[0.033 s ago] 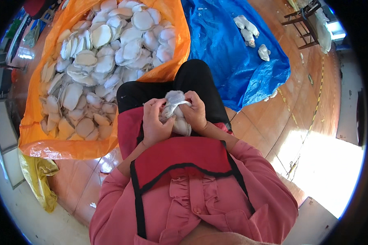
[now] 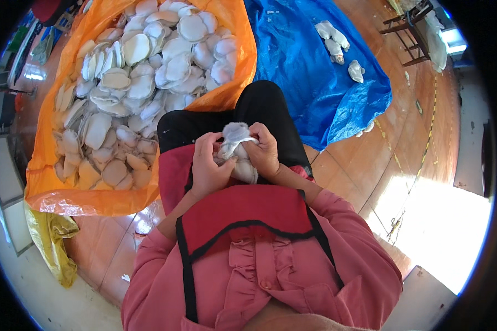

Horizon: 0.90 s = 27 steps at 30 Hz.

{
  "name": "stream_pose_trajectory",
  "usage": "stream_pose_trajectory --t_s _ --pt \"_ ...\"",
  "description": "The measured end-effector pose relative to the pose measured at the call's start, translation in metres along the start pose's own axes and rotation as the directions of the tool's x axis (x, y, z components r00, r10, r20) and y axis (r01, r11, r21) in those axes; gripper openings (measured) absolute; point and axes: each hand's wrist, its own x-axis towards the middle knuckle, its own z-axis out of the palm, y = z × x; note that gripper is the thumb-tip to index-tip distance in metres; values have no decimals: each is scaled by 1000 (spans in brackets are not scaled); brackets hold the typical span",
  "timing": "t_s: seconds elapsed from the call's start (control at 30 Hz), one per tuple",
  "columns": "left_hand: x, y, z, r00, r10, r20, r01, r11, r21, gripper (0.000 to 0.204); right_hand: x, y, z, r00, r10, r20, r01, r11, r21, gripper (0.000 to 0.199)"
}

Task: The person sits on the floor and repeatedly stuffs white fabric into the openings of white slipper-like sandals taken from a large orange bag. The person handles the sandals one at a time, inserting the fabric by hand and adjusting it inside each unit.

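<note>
White pad (image 2: pixel 236 144) gripped by both hands beside orange sheet (image 2: pixel 55 190) heaped with pads (image 2: pixel 143 77).

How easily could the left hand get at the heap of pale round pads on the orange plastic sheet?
Probably yes: the heap of pale round pads lies just beyond the left hand, with nothing between. But that hand now grips the white fabric piece, so it would need freeing first.

White fluffy piece (image 2: pixel 236 144) mostly covered by left hand (image 2: pixel 209 168) and right hand (image 2: pixel 265 151); its shape can't be told. Orange sheet (image 2: pixel 66 198) and its pale pads (image 2: pixel 132 83) cut off at top rim. Small white items (image 2: pixel 337 41) on blue tarp (image 2: pixel 315 83) too small to identify.
</note>
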Motion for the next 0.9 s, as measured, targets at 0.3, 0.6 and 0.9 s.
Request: stream_pose_trajectory --t_s 0.3,0.6,0.9 --pt "17 1 -36 853 408 326 -495 830 258 57 -1 5 -5 989 -70 131 6 902 433 22" --pt "10 -22 -9 869 468 160 -492 849 190 57 -3 -5 0 976 167 136 -213 840 498 20" --pt "17 -20 -3 853 520 -44 -498 836 230 49 5 -2 -3 948 208 241 -301 830 469 20"
